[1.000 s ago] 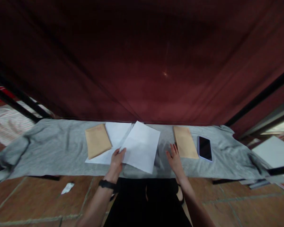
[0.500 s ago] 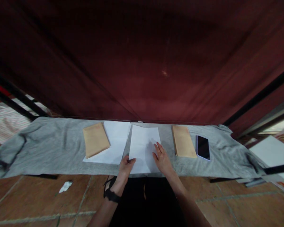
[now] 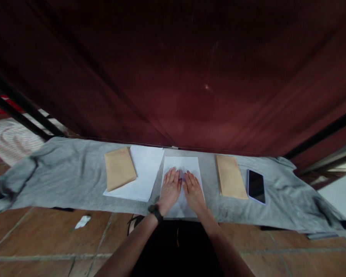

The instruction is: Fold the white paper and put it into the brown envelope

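A white sheet of paper (image 3: pixel 181 161) lies on the grey cloth in front of me. Flat on its left half rests my left hand (image 3: pixel 171 188), fingers stretched out and pointing away from me. My right hand (image 3: pixel 193 190) lies on the right half in the same manner, with its fingers extended. The two hands are side by side, a narrow gap between them, and neither grips anything. They cover much of the middle of the sheet. To the left, a brown envelope stack (image 3: pixel 119 169) sits partly over more white paper (image 3: pixel 147 169).
Right of the sheet are another brown envelope stack (image 3: pixel 231 177) and a phone (image 3: pixel 256 186) in a purple case. Grey cloth (image 3: pixel 75 173) covers the narrow bench. A dark red panel (image 3: pixel 173 96) rises behind it. White tissue (image 3: pixel 82 221) lies on the tiled floor.
My left hand has let go of the sheet's left edge and moved onto the paper, lying flat. My right hand remains on the sheet. The view has shifted slightly.
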Available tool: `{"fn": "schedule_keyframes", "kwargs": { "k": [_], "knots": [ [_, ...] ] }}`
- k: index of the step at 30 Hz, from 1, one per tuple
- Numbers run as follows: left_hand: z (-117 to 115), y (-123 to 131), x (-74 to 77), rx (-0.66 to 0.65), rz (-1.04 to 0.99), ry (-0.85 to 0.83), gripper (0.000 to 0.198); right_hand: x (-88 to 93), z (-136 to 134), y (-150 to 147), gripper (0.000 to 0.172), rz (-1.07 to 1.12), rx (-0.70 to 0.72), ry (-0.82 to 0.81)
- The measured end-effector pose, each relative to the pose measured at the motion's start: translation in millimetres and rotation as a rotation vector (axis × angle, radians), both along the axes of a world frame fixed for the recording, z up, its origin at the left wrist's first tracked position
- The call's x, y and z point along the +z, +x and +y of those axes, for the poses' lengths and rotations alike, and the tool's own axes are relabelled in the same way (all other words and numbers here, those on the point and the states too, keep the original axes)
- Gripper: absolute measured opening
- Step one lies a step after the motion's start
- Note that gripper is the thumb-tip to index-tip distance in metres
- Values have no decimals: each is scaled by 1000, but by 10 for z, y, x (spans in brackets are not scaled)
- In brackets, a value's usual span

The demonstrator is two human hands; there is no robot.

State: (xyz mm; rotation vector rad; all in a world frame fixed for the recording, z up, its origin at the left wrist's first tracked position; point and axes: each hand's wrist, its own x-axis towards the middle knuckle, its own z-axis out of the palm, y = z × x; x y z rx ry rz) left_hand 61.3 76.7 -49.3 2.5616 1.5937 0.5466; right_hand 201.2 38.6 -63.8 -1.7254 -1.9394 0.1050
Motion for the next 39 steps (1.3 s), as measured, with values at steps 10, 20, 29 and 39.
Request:
{"fn": "schedule_keyframes", "kwargs": {
  "k": [10,20,29,39],
  "knots": [
    [586,73,-219,-1,113,-32,56,-104,695,-17,49,-174,24,-57],
    [505,-77,-284,127,22,11,56,-234,508,442,55,-222,-205,13],
    [-357,-273,-151,-101,33,107,56,-144,-237,311,54,-224,-56,55],
    [-859,-803,-158,-176,81,147,66,-150,-868,464,52,-277,23,15]
  ]
}}
